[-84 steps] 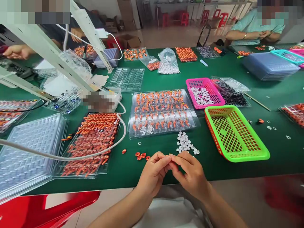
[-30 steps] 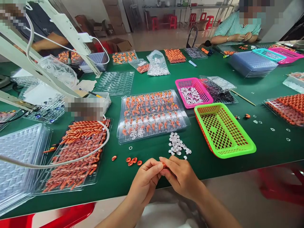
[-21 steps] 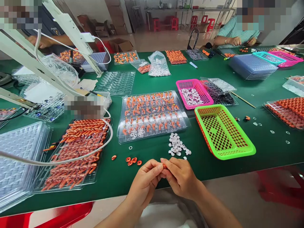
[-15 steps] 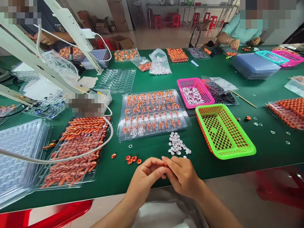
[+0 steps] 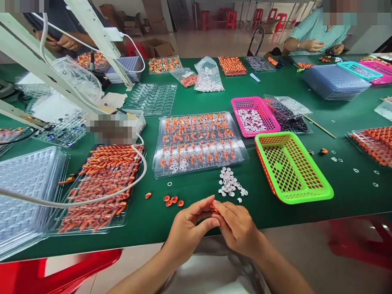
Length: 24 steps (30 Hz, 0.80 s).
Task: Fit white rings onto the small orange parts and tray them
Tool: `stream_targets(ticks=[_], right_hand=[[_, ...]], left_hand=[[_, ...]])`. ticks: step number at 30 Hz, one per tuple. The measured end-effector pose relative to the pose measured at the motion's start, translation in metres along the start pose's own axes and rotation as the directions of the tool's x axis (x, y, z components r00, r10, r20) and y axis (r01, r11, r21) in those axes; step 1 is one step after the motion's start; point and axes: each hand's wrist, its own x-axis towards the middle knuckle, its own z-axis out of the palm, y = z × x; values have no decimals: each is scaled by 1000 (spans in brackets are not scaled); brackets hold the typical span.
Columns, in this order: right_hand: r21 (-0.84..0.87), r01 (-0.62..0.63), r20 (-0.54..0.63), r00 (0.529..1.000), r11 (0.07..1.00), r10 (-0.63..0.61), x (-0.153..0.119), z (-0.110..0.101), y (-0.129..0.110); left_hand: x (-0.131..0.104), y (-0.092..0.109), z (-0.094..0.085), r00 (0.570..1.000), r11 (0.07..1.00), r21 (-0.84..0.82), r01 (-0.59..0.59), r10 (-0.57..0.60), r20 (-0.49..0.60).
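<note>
Clearly, your right hand (image 5: 239,224) had the small orange piece (image 5: 215,211) pinched at its fingertips, thumb and forefinger closed down on it with only a little of the orange showing between them. The piece sat at the very end of that grip, on the side facing your left hand (image 5: 188,228), above the near edge of the green table (image 5: 208,102). Your left thumb and forefinger were parted, leaving a clear gap, and their tips came up close beside the piece; whether either one touched it, you could not have told from this view.

Beyond your left hand, four loose orange rings (image 5: 174,199) lay close together on the table, with a single orange bead (image 5: 148,195) a little farther to the left. A heap of white discs (image 5: 229,183) was spread just past your right fingertips. Behind the heap was the clear tray (image 5: 241,145) with rows of curved orange parts (image 5: 200,157), and white rings (image 5: 179,165) were piled at its near left corner. The green basket (image 5: 309,200) stood to the right of your hands, near the pink basket (image 5: 260,133).
</note>
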Motion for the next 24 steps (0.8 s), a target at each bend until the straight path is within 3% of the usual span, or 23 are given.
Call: stream_targets(ticks=[7,15,24], right_hand=[[42,26,-20,999,999,-25,-2,1,-2],[111,43,-75,997,993,-35,0,3,-5],[113,23,-69,997,993,-15,-3,5,-7]], left_hand=[[-2,5,6,999,991,-125,39,-44,-32],[3,1,1,993,955,-288,68,-38,109],[-3,3,2,996,956,-286,71,-51,79]])
